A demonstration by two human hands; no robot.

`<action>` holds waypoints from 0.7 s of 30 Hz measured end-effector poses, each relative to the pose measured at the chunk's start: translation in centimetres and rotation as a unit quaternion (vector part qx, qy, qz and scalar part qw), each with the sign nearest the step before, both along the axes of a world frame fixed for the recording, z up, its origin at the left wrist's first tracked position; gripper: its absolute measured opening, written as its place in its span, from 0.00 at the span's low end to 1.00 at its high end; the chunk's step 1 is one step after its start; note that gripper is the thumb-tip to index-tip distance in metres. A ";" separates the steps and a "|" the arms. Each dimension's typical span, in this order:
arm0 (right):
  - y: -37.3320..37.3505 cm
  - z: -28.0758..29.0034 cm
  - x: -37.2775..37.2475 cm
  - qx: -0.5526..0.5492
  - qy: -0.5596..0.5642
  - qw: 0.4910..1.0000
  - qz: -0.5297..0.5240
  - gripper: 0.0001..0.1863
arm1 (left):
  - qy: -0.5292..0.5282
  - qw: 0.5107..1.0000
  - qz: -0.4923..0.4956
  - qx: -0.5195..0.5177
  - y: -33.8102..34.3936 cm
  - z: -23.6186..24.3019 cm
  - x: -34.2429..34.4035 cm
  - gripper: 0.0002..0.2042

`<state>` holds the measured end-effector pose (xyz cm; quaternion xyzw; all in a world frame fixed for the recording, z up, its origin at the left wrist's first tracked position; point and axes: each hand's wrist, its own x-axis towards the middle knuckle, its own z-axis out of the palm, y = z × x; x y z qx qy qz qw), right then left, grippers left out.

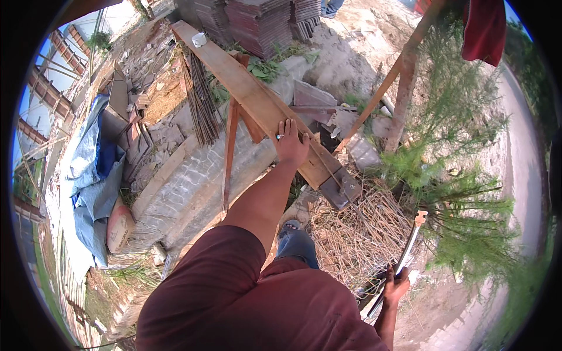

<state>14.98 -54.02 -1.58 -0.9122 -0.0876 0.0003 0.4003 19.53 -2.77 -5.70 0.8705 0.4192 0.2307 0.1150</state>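
My left hand [290, 143] lies on a long wooden plank [237, 88] supported by slanted timber legs, its fingers resting flat near a thin metal rod [329, 171]. A dark metal fitting [339, 190] sits at the near end of the plank, and a small white object [199, 40] rests toward the far end. At the lower right, my right hand [393, 285] grips a long metal bar tool [408, 248] with a pale orange, notched head at its upper end. A heap of short bent wires or rods [345, 237] lies below the plank's near end.
Stacked sheets [246, 26] stand beyond the plank. A bundle of rebar [199, 99] leans left of it. Blue tarpaulins [91, 181], a sack [120, 225] and rubble lie leftward. Timber poles [404, 88] and feathery branches [445, 175] are at the right, beside a road [518, 146].
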 end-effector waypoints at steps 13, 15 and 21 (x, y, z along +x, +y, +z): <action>1.2 0.9 -0.4 -0.029 -0.059 0.998 -0.001 0.11 | 0.057 0.998 0.012 -0.016 0.0 0.7 -0.5 0.32; 1.1 1.2 0.0 -0.004 -0.006 1.000 0.007 0.10 | 0.049 0.999 0.013 -0.016 0.2 0.9 -0.5 0.32; -0.5 2.7 1.4 0.029 -0.024 0.998 0.043 0.08 | 0.093 0.996 -0.003 0.004 -0.1 0.8 0.5 0.32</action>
